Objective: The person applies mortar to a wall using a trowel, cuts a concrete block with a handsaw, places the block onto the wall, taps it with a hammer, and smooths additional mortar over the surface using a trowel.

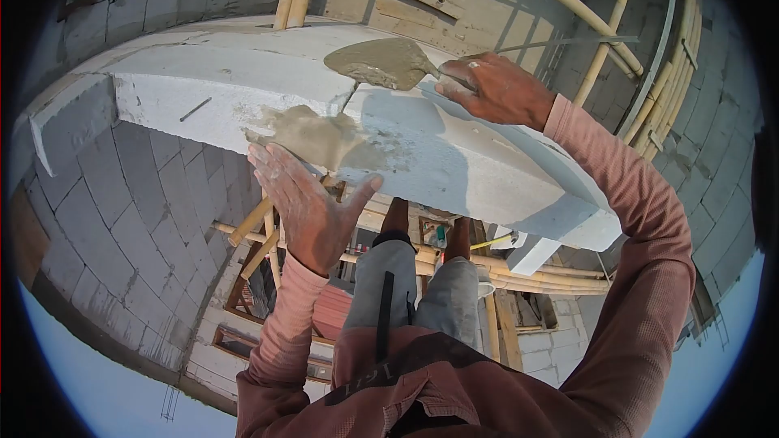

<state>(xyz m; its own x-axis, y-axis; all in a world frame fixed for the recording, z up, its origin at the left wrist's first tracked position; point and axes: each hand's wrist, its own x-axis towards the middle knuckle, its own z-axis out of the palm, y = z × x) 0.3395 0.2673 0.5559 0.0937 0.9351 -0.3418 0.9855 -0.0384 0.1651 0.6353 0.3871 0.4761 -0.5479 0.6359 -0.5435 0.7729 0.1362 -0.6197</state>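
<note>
Item, one trowel (412,73), gripped by its handle in our right hand (503,88), fingers curled closed round it; its blade, heaped with grey mortar (369,62), lies over the top of the pale blocks (503,142), near the seam; whether it touches them we cannot tell. Item, our left hand (312,215), holding nothing, fingers straight and close together, thumb held wide, just below the smeared patch (312,136) on the front face; contact with the face we cannot confirm. Hazards, by our judgement: the heap could slide off if we tip the blade; the patch could slump or drop past the lower edge if it is too wet or poorly pressed; our bare fingers could be scraped by the trowel if it swings down the front; falling lumps could land on the bamboo poles (527,280) or our legs (377,276) below
</note>
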